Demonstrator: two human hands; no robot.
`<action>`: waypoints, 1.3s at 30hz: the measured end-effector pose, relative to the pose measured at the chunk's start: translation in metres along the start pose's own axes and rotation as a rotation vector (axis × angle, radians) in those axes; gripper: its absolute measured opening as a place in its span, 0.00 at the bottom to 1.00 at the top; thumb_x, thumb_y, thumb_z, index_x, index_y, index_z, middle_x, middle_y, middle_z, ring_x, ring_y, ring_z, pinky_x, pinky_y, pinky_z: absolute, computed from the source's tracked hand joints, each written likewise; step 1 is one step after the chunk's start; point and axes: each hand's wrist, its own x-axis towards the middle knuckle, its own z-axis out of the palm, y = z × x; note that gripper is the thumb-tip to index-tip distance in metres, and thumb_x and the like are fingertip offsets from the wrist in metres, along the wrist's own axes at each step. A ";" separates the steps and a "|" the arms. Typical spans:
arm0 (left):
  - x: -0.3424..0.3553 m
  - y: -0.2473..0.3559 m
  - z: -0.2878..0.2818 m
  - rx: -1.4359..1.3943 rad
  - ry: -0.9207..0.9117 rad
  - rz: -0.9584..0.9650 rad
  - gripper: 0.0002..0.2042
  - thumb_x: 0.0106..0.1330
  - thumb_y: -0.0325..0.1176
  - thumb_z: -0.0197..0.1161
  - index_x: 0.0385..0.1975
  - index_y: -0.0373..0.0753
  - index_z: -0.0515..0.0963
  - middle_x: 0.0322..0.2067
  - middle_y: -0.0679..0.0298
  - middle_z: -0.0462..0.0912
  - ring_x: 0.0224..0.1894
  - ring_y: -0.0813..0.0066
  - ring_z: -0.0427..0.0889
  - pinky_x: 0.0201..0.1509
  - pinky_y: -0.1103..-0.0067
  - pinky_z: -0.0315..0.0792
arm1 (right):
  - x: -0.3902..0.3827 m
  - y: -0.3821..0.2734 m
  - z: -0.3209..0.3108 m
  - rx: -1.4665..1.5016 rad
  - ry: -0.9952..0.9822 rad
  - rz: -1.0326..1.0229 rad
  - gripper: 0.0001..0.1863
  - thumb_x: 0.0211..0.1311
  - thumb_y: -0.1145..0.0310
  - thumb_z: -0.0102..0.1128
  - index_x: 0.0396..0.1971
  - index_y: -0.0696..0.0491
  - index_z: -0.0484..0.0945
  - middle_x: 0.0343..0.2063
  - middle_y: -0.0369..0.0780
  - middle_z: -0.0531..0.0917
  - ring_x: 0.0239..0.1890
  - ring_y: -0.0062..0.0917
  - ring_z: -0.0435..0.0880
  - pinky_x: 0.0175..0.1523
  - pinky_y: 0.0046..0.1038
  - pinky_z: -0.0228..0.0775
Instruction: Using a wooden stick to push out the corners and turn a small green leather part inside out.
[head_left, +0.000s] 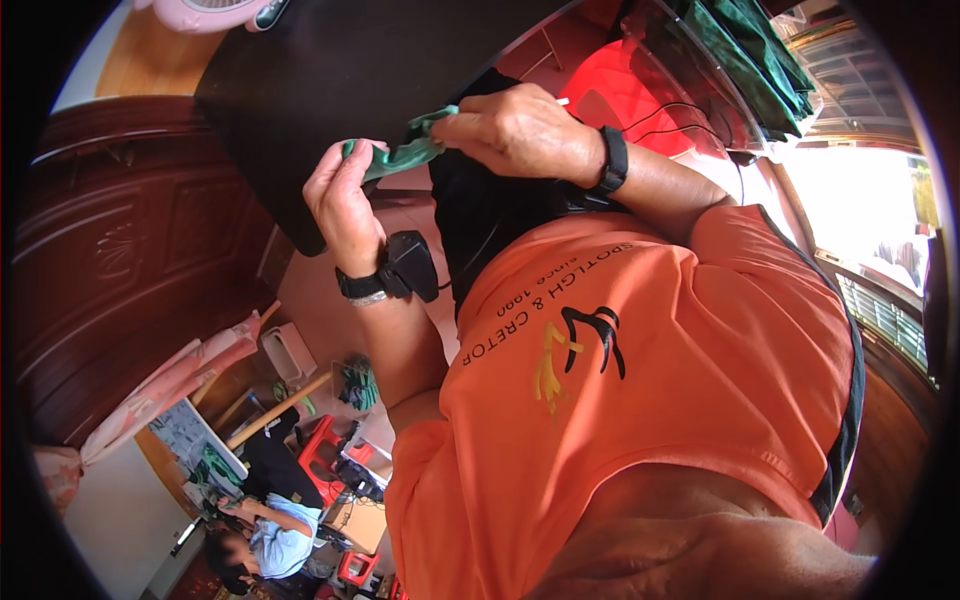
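Observation:
A narrow, crumpled piece of green fabric [405,155] stretches between my two hands over the front edge of a black tabletop [300,90]. My left hand [342,200] is closed on its left end, fingertips pressed together. My right hand [515,140] pinches the other end, a little higher and to the right, with its fingers curled. A small white tip [562,101] shows just behind my right hand; I cannot make out what it is.
A red stool [615,80], dark cables and a clear bin of green fabric [745,60] are at upper right. A pink appliance [205,10] sits top left. Dark carved wood [120,240] lines the left. A co-worker in light blue [280,540] works at lower left among stools and boxes.

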 end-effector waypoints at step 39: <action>-0.017 0.053 0.016 0.629 -0.059 1.004 0.04 0.48 0.23 0.61 0.21 0.32 0.73 0.21 0.57 0.74 0.25 0.60 0.73 0.30 0.72 0.69 | -0.016 0.020 -0.037 0.373 -0.106 0.300 0.10 0.63 0.65 0.52 0.36 0.56 0.77 0.16 0.36 0.76 0.19 0.20 0.75 0.25 0.23 0.64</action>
